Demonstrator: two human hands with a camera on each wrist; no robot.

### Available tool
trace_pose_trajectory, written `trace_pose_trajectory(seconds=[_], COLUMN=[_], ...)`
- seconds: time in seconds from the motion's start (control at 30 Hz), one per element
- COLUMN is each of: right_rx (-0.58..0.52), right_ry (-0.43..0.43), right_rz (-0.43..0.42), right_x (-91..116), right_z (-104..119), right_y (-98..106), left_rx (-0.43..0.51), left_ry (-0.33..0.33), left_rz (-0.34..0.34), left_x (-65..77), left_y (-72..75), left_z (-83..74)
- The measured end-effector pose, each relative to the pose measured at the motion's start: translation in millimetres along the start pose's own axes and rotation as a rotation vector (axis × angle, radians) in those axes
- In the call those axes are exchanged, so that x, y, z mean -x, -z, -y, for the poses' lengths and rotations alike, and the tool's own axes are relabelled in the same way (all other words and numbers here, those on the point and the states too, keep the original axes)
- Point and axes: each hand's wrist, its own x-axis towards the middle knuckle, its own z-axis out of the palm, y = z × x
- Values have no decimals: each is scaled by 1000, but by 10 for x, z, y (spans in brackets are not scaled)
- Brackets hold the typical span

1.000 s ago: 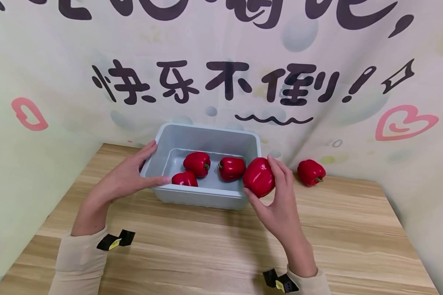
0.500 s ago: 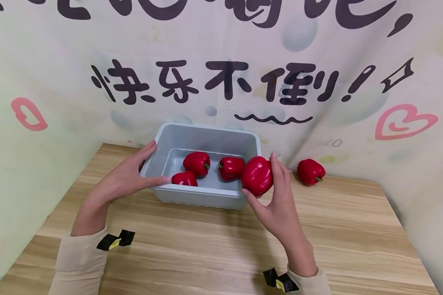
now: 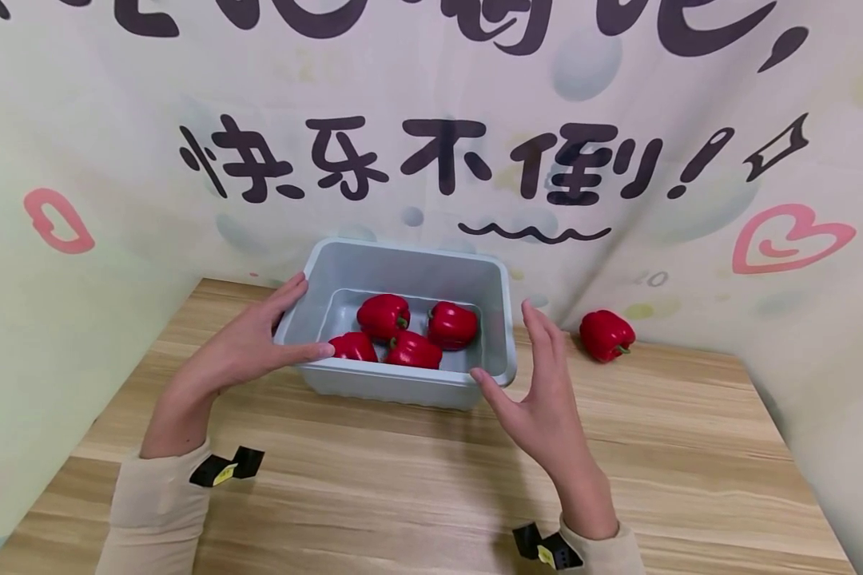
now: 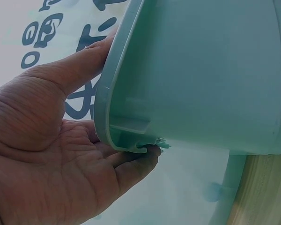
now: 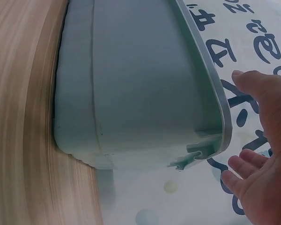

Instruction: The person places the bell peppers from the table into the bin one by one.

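A pale grey-blue plastic bin [image 3: 395, 383] stands on the wooden table with several red bell peppers [image 3: 383, 315] inside. My left hand [image 3: 240, 347] holds its left end, thumb over the front rim and fingers along the side; in the left wrist view, fingertips [image 4: 152, 152] curl beneath the rim [image 4: 105, 93]. Beside the front right corner my right hand [image 3: 539, 399] is spread with nothing in it. The right wrist view shows the right thumb [image 5: 253, 83] just off the bin's rim [image 5: 223, 108]. Another red bell pepper [image 3: 607, 335] lies outside, right of the bin.
Behind the bin hangs a pale printed backdrop [image 3: 417, 96] with large dark characters, meeting the table's back edge. The wooden tabletop [image 3: 403, 487] extends in front of the bin and to its right.
The bell pepper that my right hand held over the bin's right rim has been let go and is now in the bin. Peppers inside have shifted slightly. My left hand stays put.
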Motion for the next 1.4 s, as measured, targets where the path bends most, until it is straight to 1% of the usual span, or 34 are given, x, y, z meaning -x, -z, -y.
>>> trace_pose_trajectory(seconds=[0.5,0.77,0.93,1.13,1.4], right_rx=[-10,-22,-36,-43,-42], right_ry=[3,-19,-17,11,-15], right_rz=[-19,-20,-33,-68,-62], right_x=[-8,-14,-17,-33,-18], right_z=[-26,-67,-84,-82,-84], right_y=[15,37,40,49,54], left_rx=[44,48,30,-8,-5], left_ry=[4,6,5,15,10], left_rz=[8,11,3,-10,-12], left_x=[-2,-9,2,12,1], left_y=[-3,-11,-4,21,9], left_z=[8,8,2,-9,-24])
